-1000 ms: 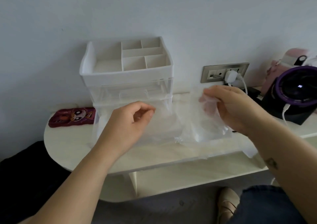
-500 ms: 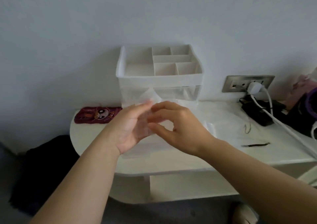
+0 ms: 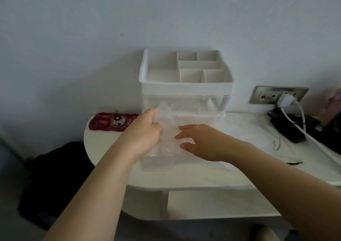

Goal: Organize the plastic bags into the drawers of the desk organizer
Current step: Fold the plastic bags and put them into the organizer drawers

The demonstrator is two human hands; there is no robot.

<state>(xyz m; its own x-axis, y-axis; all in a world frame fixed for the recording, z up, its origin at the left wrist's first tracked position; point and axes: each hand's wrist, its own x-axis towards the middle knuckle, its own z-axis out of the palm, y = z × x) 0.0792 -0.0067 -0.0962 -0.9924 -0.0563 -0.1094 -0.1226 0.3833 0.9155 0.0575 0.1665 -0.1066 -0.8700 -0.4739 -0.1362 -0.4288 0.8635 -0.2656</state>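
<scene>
Gripping a crumpled clear plastic bag (image 3: 167,130) along its left edge, the left hand (image 3: 145,135) has thumb and fingers curled round the film and holds it raised, just in front of the desk organizer (image 3: 186,87). The right hand (image 3: 201,141) reaches in from the right with its fingers (image 3: 180,128) spread and fairly straight, holding nothing; the tips lie at the bag's right edge, though actual contact is hard to make out through the clear plastic. Beneath both hands a clear drawer (image 3: 156,166) stands pulled out from the organizer's base onto the white tabletop (image 3: 110,157). The organizer is against the wall, with white open compartments on top and see-through drawers below. More clear plastic bags (image 3: 249,130) lie flat on the tabletop to its right. A red phone case (image 3: 113,123) with a cartoon face lies to its left. At far right a white plug (image 3: 285,100) sits in a metal wall socket (image 3: 265,94).
</scene>
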